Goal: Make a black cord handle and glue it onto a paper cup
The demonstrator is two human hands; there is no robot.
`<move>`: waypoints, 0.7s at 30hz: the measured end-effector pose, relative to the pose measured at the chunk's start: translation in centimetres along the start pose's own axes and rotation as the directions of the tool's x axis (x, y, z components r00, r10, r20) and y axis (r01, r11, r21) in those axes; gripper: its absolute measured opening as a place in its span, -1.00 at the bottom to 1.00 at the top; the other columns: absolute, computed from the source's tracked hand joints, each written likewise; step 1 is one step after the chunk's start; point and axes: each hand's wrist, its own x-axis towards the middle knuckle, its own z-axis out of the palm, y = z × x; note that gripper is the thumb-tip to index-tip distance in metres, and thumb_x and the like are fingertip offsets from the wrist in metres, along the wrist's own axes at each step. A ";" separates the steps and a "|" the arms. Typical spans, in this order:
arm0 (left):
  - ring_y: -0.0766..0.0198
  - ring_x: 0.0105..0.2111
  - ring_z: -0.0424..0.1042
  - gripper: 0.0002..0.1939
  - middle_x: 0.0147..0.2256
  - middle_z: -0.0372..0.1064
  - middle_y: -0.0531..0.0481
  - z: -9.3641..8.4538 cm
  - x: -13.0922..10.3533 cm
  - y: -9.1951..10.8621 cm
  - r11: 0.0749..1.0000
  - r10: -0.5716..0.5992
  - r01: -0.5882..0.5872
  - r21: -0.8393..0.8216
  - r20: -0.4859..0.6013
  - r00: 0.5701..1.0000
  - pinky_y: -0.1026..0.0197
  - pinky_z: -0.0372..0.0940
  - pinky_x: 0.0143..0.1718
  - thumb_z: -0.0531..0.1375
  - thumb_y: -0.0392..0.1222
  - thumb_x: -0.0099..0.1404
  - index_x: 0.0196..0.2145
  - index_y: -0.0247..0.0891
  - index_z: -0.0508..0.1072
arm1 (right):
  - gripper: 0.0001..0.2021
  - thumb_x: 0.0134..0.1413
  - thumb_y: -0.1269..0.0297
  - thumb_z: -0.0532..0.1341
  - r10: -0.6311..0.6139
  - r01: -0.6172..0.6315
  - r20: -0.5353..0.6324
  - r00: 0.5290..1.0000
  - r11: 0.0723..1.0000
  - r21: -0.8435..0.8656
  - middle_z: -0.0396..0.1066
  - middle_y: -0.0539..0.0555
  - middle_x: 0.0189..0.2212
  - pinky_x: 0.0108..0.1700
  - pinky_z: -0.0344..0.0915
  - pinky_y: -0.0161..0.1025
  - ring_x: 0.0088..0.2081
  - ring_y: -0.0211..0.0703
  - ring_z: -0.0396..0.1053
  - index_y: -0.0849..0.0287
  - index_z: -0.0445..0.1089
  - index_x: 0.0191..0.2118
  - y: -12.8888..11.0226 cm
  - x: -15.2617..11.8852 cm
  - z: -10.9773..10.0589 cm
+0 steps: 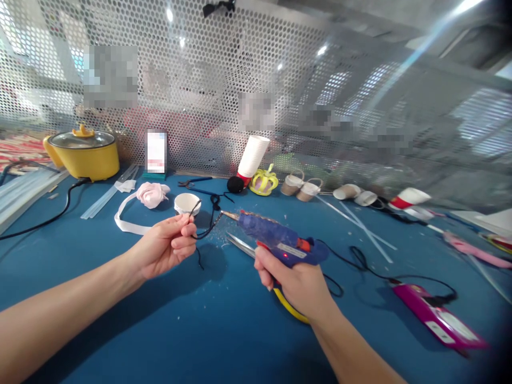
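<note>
My right hand [294, 280] grips a blue hot glue gun [272, 234], its red light lit and its nozzle pointing left. The nozzle tip meets or nearly meets a thin black cord [210, 229]. Pinched in the fingers of my left hand [170, 242] is that same cord, with loose ends hanging below and looping behind. Just behind my left fingertips stands a small white paper cup [187, 204], partly covered by them. Scissors [242, 244] with a yellow handle lie on the table under the glue gun, partly hidden by my right hand.
A yellow electric pot [90, 160] and clear glue sticks [110, 194] stand left. White ribbon [130, 226] joins a pink fabric rose [152, 194]. Behind are pliers [196, 182], stacked paper cups [256, 152] and a yellow crown-like piece [264, 182]. A magenta power strip [436, 317] lies right, cord attached.
</note>
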 end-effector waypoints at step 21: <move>0.57 -0.76 0.05 -0.73 -0.63 0.13 0.10 0.0 0.3 0.1 0.983 0.134 -0.130 0.128 -0.019 0.991 0.47 0.02 -0.74 -0.11 -0.40 0.31 -0.52 -0.37 0.23 | -0.68 -0.06 0.10 0.17 0.057 -0.056 -0.020 0.998 0.998 0.023 0.21 -0.07 -0.79 -0.64 0.19 -0.40 -0.72 -0.38 0.16 0.21 0.28 -0.65 -1.3 -0.9 0.5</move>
